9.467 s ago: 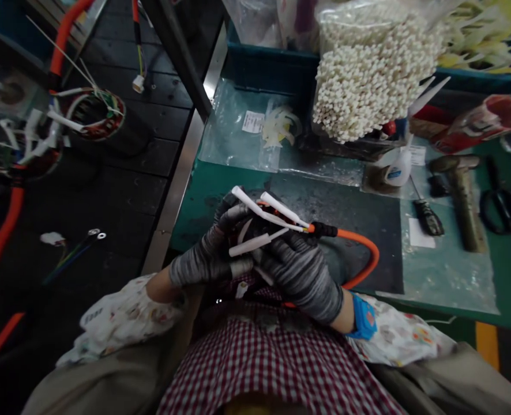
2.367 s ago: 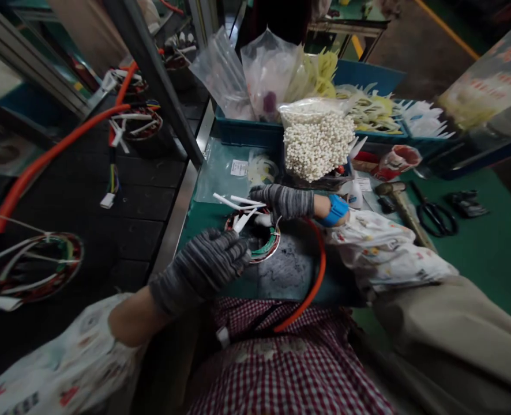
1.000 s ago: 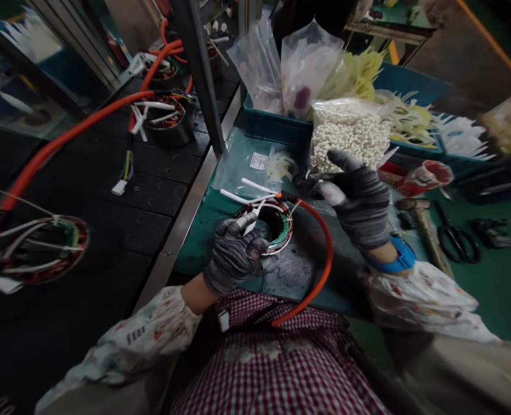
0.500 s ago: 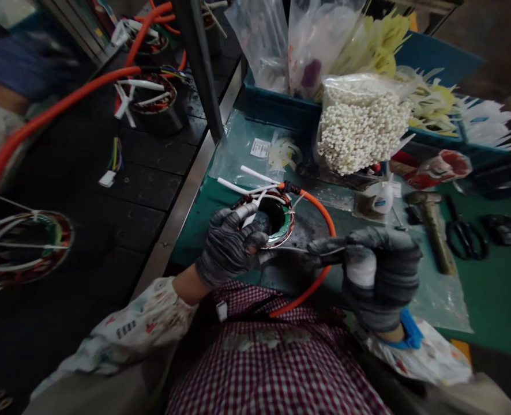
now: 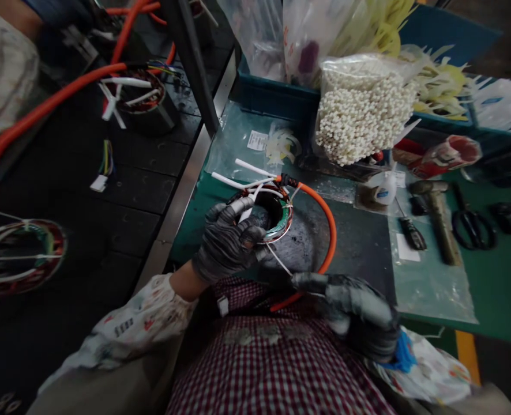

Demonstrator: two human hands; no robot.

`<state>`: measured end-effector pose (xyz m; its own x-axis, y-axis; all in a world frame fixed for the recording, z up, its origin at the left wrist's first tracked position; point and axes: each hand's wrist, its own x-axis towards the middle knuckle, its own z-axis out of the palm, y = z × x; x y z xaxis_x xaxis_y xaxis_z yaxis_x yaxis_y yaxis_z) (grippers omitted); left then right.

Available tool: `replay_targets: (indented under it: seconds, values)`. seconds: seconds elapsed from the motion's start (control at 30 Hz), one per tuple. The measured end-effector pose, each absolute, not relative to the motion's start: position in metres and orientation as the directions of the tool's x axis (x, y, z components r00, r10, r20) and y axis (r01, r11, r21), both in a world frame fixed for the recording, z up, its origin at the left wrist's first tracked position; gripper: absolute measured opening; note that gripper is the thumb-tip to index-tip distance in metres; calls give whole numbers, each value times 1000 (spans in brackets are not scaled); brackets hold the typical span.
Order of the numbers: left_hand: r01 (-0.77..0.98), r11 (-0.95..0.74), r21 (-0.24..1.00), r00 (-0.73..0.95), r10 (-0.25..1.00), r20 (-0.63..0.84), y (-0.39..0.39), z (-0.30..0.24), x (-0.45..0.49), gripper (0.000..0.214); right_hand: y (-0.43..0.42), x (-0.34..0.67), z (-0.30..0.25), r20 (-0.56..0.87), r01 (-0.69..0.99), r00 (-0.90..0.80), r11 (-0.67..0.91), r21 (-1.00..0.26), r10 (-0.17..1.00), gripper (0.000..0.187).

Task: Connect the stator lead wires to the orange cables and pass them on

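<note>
**Gloved hands work a thin white cord at a wound stator on a counter**

A person seated at a green counter (image 5: 498,300) has a wound stator (image 5: 279,222) lying flat on a dark mat (image 5: 359,245), just in front of their body. The left hand (image 5: 225,242), in a gray knit glove, rests on the stator's near rim with its grip curled closed, fingers pressed over the windings. The right hand (image 5: 354,311), gloved too, with a blue wristband (image 5: 405,354), is low and near the lap. Its grip is pinched on a thin white cord (image 5: 279,262) that runs up to the stator, though the exact hold is partly hidden.

White sleeved leads (image 5: 227,180) fan out past the stator's far edge, beside a black connector (image 5: 288,180). An orange cable (image 5: 333,230) arcs from there around the mat toward the person.

Farther along the counter lie a screwdriver (image 5: 411,233), a mallet (image 5: 437,222) and scissors (image 5: 472,222). A bulging bag of white beads (image 5: 363,109) leans against a blue bin (image 5: 273,98).
</note>
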<state>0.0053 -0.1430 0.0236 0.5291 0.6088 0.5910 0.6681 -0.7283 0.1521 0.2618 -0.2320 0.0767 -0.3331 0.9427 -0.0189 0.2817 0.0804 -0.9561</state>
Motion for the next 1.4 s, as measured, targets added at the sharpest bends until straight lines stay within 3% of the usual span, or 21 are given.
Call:
replay_targets:
  seconds: [0.13, 0.27, 0.37, 0.47, 0.57, 0.67, 1.0, 1.13, 1.2, 1.33, 1.4]
  values:
    - [619, -772, 142, 575, 569, 587, -134, 29, -1, 15, -204, 243, 53, 78, 406, -254, 179, -896, 964, 21]
    - [519, -823, 231, 587, 540, 603, -125, 29, -6, 12, -168, 236, 39, 174, 552, -162, 236, -800, 971, 32]
    - [520, -810, 270, 572, 565, 594, -123, 25, -7, 14, -149, 234, 40, 254, 596, -218, 334, -730, 942, 32]
    - [532, -804, 266, 575, 574, 583, -122, 20, -6, 16, -136, 229, 44, 250, 481, -263, 351, -803, 932, 22]
    - [509, -821, 258, 576, 548, 607, -121, 15, -5, 17, -129, 229, 50, 168, 287, -185, 217, -933, 968, 18]
    - [501, -830, 244, 576, 530, 622, -120, 13, -5, 21, -125, 237, 58, 103, 175, -303, 162, -971, 947, 17]
    - [534, -817, 219, 533, 526, 663, -118, 16, -1, 29, -127, 245, 51, 151, 138, -383, 218, -966, 911, 11]
    - [506, -833, 223, 547, 510, 664, -115, 14, -3, 28, -127, 248, 40, 301, 100, -494, 397, -913, 816, 13]
    - [489, -832, 263, 556, 529, 641, -115, 11, -5, 26, -132, 249, 32, 309, 147, -542, 451, -881, 781, 14]
    - [527, -769, 362, 546, 633, 549, -117, 4, -5, 22, -151, 248, 18, 173, 238, -406, 287, -928, 897, 27]
    - [503, -776, 381, 518, 624, 585, -117, 2, -3, 22, -157, 247, 20, 190, 223, -413, 302, -927, 891, 24]
